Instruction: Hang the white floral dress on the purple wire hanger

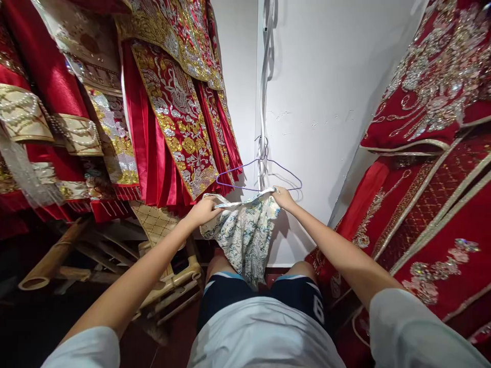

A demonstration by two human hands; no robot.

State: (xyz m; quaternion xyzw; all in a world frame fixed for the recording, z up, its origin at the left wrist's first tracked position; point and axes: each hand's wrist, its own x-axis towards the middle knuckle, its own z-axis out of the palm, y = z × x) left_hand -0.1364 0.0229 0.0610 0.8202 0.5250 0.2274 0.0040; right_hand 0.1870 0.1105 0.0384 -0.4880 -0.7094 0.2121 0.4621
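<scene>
item: printed garment (245, 232), pale cloth with blue-green scrolling pattern; position: held up in front of the knees, top edge stretched between the two hands, lower part hanging loose in folds.

left hand (204, 210): clamped on the garment's top edge at its left end, fingers bent over the cloth, back of the hand upward. left arm: reaching forward from lower left, elbow nearly straight.

right hand (283, 198): clamped on the opposite end of the same edge, slightly higher than the left, fingers pointing inward. right arm: extended from lower right, likewise nearly straight. the hands stand well apart.

purple hanger (262, 159): just above and beyond the garment, hook uppermost; contact with the right hand cannot be told.

white strip (264, 87): vertical, against the white wall (318, 66), above the hanger.

red embroidered robes (180, 102): hanging at left, gold and silver work.

red beaded garment (433, 92): at right.

bamboo chair (184, 278): low, left of the knees, partly hidden by the left arm.
</scene>
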